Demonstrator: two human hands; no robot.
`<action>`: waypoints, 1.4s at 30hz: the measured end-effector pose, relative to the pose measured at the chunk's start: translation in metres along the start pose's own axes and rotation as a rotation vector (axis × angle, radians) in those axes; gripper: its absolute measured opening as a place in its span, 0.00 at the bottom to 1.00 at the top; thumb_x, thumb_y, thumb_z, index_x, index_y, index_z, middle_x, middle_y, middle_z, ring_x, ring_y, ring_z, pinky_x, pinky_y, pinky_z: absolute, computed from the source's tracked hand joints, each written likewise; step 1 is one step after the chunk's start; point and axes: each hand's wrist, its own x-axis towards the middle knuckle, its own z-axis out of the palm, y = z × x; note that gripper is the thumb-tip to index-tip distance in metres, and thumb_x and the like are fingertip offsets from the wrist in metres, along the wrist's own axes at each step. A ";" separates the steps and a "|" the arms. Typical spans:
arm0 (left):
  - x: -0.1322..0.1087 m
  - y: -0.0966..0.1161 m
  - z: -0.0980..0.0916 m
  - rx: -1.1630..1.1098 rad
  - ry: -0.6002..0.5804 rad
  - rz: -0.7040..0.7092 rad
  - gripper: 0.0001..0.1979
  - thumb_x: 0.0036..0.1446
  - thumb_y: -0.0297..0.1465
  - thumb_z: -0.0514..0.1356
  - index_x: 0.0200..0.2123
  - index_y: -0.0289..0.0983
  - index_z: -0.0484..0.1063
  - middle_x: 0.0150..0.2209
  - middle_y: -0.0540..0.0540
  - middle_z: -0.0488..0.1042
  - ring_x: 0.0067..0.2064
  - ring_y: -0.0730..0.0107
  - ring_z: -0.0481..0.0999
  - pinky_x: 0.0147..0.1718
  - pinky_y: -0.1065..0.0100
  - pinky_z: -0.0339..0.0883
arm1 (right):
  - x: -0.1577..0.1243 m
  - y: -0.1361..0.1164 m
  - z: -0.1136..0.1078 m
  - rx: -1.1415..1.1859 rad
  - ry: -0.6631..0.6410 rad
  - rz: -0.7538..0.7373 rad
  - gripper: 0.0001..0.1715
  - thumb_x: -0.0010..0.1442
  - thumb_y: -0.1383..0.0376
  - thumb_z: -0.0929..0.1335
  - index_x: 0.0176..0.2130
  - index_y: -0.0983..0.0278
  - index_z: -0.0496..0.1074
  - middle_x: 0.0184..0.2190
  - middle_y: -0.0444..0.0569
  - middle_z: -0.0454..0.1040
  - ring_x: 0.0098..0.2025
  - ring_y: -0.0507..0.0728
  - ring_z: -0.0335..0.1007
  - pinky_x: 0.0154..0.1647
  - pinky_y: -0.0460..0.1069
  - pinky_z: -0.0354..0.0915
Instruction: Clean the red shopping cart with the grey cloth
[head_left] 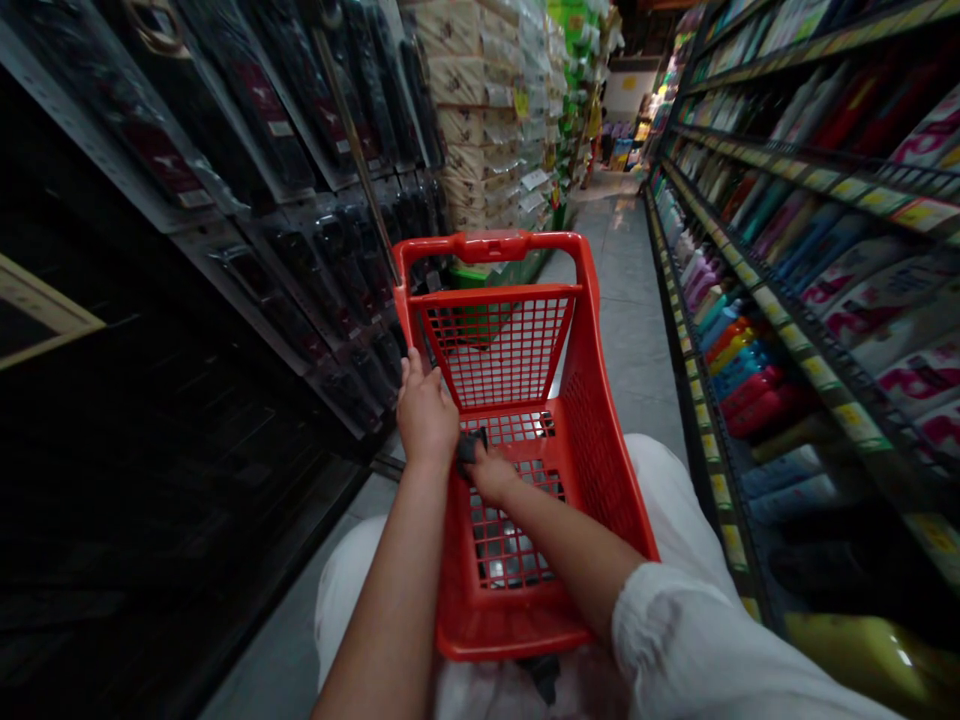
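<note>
A red plastic shopping basket cart (516, 625) stands between my knees, with a grid bottom and a handle bar at its far end. My left hand (427, 408) rests on the left rim, its fingers stretched forward along the outside edge. Reaching inside the basket, my right hand (491, 472) has its fingers closed around a dark grey item (470, 450) at the left wall, close beside my left hand. What that item is cannot be made out. Its lower part and some of my right fingers are hidden.
Packaged dark goods (330, 240) hang on the left, with a metal pole (360, 150) before them. Stacked tissue packs (480, 120) stand beyond. Shelves of bottles (750, 390) line the right. A grey tiled aisle (622, 280) runs ahead.
</note>
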 end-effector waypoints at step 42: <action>0.000 -0.027 0.001 -0.256 0.055 -0.146 0.24 0.61 0.23 0.49 0.60 0.32 0.68 0.66 0.38 0.60 0.66 0.64 0.60 0.65 0.63 0.54 | 0.092 0.006 -0.033 0.028 -0.037 -0.177 0.18 0.60 0.68 0.66 0.48 0.62 0.76 0.54 0.50 0.72 0.53 0.60 0.66 0.53 0.49 0.64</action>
